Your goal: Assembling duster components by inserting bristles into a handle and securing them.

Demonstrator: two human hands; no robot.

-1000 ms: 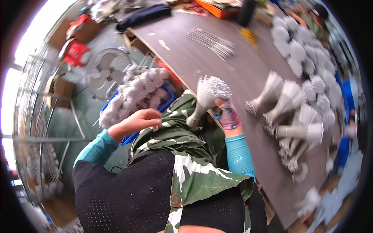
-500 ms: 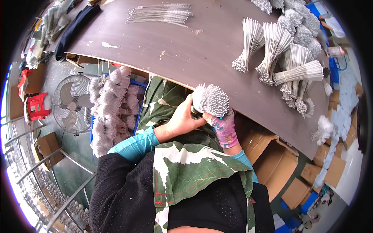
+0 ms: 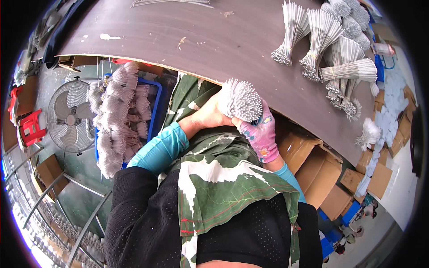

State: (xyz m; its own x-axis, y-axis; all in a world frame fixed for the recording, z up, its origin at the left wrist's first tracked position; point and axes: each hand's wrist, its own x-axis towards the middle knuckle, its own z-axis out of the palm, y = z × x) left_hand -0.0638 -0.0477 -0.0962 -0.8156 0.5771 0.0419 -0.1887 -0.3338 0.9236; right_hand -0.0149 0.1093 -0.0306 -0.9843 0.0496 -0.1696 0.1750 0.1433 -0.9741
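A bundle of thin white-tipped wire stems (image 3: 243,102) is gripped between my two hands at the table's near edge, its dense round head of tips facing up. My left hand (image 3: 210,111), bare, is closed round the bundle's left side. On the right side, my right hand (image 3: 261,131), in a pink flowered glove, wraps the bundle from below with its thumb in front. The lower part of the bundle is hidden by my hands. More tied wire bundles (image 3: 320,40) stand and lie on the brown table (image 3: 178,42) to the right.
Loose wire stems (image 3: 174,2) lie at the table's far side. Left of me are a blue crate (image 3: 157,96) heaped with white bristly bundles (image 3: 117,116), a floor fan (image 3: 71,118) and a red stool (image 3: 32,128). An open cardboard box (image 3: 308,167) stands under the table at right.
My view has shifted, so the table's far stems sit higher in the picture. Both hands still hold the bundle, with the left hand now closer around it.
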